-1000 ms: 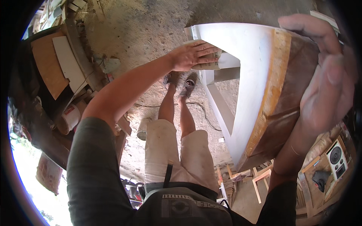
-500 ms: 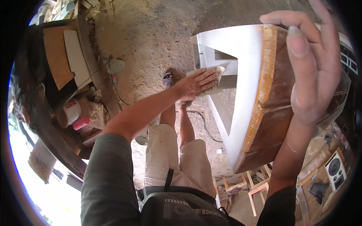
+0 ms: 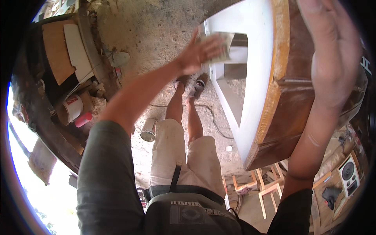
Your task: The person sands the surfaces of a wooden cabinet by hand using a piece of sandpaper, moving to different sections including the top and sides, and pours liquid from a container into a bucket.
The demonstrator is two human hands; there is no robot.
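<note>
My left hand (image 3: 196, 55) is at the far edge of the white-painted front frame of a wooden cabinet (image 3: 260, 58). Its fingers lie over a pale folded sheet that looks like sandpaper (image 3: 226, 47), held against the frame; motion smears the hand a little. Openings with inner panels show in the frame, and a raw, yellowish wood edge runs along its right. Beside the brown side panel (image 3: 290, 105), my right hand (image 3: 336, 74) reaches up with fingers stretched out, their tips cut off by the picture's top. Whether it touches the cabinet I cannot tell.
A can (image 3: 148, 131) stands on the dusty floor by my legs, near a dark cable (image 3: 213, 119). Another can-like thing (image 3: 199, 84) is at my feet. Light wooden frames (image 3: 270, 190) and a speaker panel (image 3: 348, 176) are lower right; a white bucket (image 3: 72, 109) is left.
My left hand and the sheet have moved up and slightly left along the frame. My right hand has shifted up and right. The view has shifted, so the cabinet sits higher.
</note>
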